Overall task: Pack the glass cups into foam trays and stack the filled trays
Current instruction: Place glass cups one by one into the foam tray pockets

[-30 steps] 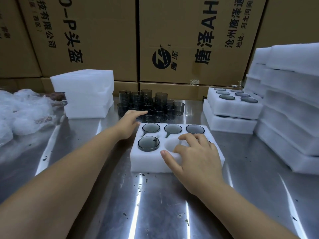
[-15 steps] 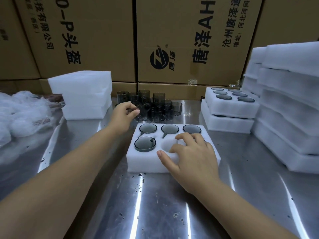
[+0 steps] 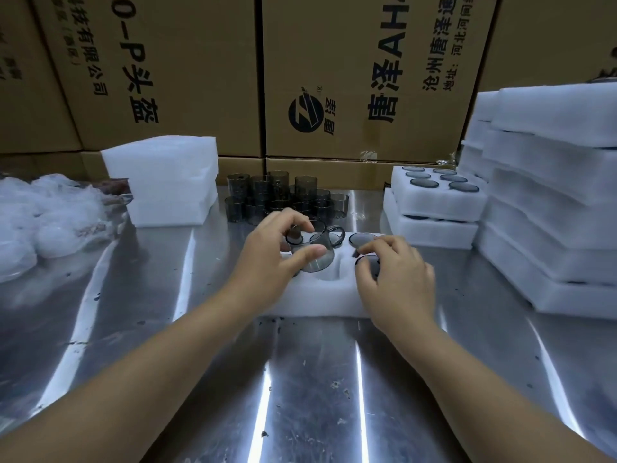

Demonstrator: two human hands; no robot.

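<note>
My left hand (image 3: 267, 262) grips a smoky grey glass cup (image 3: 317, 250) with a handle, tilted just above the empty middle front hole (image 3: 329, 277) of the white foam tray (image 3: 317, 300). On the tray's right side lies my right hand (image 3: 394, 282), its bent fingers touching a cup seated in the front right hole. Another cup (image 3: 362, 238) fills the back right hole. My left hand hides the tray's left holes. Several loose cups (image 3: 283, 195) stand in a cluster behind the tray.
Blank foam slabs (image 3: 167, 182) are piled at back left beside crumpled plastic wrap (image 3: 43, 215). Two filled trays (image 3: 434, 198) are stacked at back right, with a taller foam stack (image 3: 551, 195) along the right edge. Cardboard boxes (image 3: 334, 78) wall the back of the steel table (image 3: 300, 379).
My left hand took a cup from the loose cluster and brought it back over the tray's empty hole. My right hand shifted right, off that hole.
</note>
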